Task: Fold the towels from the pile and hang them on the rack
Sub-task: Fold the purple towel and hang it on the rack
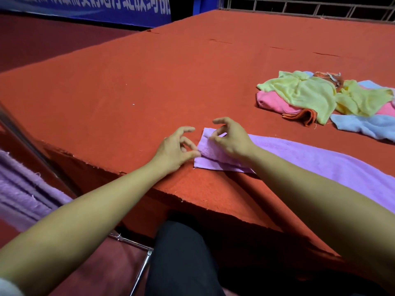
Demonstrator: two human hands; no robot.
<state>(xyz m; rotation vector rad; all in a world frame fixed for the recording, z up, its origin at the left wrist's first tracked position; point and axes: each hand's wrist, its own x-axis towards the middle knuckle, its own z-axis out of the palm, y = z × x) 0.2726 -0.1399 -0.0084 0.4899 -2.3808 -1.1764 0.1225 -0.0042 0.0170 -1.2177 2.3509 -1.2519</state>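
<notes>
Both forearms are bare from the wrist back to the bottom of the view, with no watch, ring or glove on the left hand (175, 149) or the right hand (232, 138). A small patch of white sleeve fabric (8, 287) shows far back from the left hand, at the lower left corner. Below and between the two arms, the person wears plain black cloth trousers (181, 259), smooth and unmarked.

Indoor hall, red-carpeted platform (192, 67), blue printed banner (96, 7), railing (299, 7)
</notes>
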